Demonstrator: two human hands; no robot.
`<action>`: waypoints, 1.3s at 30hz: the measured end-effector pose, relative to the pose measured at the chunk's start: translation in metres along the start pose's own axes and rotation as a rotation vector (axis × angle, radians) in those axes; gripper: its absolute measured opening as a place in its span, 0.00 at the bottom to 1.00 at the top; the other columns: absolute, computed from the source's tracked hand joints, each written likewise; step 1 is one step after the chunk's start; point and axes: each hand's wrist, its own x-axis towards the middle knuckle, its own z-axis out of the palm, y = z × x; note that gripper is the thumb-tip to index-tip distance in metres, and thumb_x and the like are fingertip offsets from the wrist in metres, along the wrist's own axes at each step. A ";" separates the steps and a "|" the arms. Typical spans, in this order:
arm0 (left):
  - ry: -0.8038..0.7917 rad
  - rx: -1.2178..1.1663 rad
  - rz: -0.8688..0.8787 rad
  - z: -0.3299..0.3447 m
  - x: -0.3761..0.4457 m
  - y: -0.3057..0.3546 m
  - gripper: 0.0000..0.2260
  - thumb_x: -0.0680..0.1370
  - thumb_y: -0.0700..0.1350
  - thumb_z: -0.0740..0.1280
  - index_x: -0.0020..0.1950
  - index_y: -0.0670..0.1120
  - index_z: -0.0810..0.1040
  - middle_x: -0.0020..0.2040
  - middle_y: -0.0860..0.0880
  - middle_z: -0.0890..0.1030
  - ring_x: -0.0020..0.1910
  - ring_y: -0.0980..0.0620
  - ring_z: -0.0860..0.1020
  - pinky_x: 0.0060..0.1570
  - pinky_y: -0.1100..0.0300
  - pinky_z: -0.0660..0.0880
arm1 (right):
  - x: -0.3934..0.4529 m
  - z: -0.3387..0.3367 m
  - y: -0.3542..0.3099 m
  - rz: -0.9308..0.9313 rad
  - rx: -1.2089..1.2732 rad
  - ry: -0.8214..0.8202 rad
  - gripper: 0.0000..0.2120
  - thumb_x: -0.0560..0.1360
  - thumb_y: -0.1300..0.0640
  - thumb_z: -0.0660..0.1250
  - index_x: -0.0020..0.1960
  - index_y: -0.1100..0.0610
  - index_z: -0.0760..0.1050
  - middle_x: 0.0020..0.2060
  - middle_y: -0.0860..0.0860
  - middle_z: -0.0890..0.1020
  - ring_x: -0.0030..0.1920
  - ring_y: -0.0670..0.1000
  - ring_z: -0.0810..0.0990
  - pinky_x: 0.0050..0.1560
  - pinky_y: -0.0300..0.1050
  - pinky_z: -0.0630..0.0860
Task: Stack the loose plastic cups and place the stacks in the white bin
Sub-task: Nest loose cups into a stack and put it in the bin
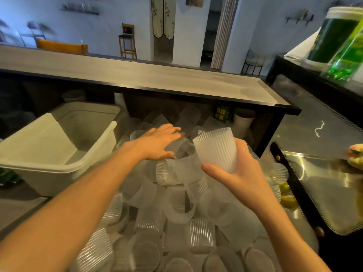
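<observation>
A: What sits on the left?

B: A white bin (59, 152), at the left edge of the cup pile, below the front edge of a long grey counter (137, 75). No cups show inside it; its inner walls and floor are bare.

A: And next to it?

B: A heap of loose plastic cups (176, 222), frosted and ribbed, lying on their sides and upside down, filling the space from the bin's right wall across to a metal worktop (324, 189) on the right.

A: What is the left hand doing?

B: The left hand (157, 142) reaches over the far part of the heap, palm down, fingers spread and nearly straight. Its fingertips lie on a clear cup (179, 147) in the pile, without curling round it.

A: And the right hand?

B: The right hand (241, 173) holds a ribbed cup (218, 150) above the heap, thumb along the near side and fingers wrapped behind, the cup's mouth tilted up and away from the person.

A: Anything further right?

B: Two green containers (337, 42) stand on a dark ledge in the upper right corner
</observation>
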 end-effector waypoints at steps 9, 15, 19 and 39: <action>0.230 0.026 0.074 0.010 0.007 -0.015 0.34 0.73 0.62 0.69 0.76 0.53 0.64 0.71 0.53 0.66 0.72 0.54 0.61 0.68 0.52 0.65 | 0.003 0.003 0.015 -0.059 -0.112 0.018 0.35 0.62 0.32 0.72 0.62 0.38 0.58 0.51 0.34 0.71 0.50 0.39 0.74 0.43 0.39 0.77; 0.450 -0.125 0.102 -0.002 -0.013 -0.014 0.31 0.70 0.64 0.71 0.71 0.54 0.71 0.60 0.54 0.72 0.60 0.55 0.69 0.60 0.50 0.73 | 0.001 0.003 0.014 -0.140 -0.212 0.059 0.39 0.61 0.30 0.70 0.65 0.42 0.58 0.48 0.33 0.68 0.48 0.39 0.73 0.41 0.36 0.75; 0.596 -0.300 0.092 -0.005 -0.037 0.002 0.31 0.68 0.65 0.68 0.67 0.52 0.75 0.54 0.53 0.72 0.54 0.54 0.73 0.55 0.53 0.75 | -0.019 0.004 0.009 -0.193 -0.334 0.097 0.39 0.62 0.33 0.70 0.66 0.46 0.60 0.47 0.37 0.68 0.46 0.43 0.73 0.41 0.38 0.74; 0.731 -0.655 0.205 -0.038 -0.158 0.074 0.21 0.73 0.65 0.65 0.60 0.55 0.76 0.57 0.53 0.78 0.56 0.52 0.77 0.53 0.55 0.79 | -0.119 0.029 -0.020 -0.205 -0.518 0.181 0.39 0.64 0.33 0.73 0.66 0.49 0.61 0.57 0.48 0.74 0.52 0.50 0.75 0.49 0.52 0.80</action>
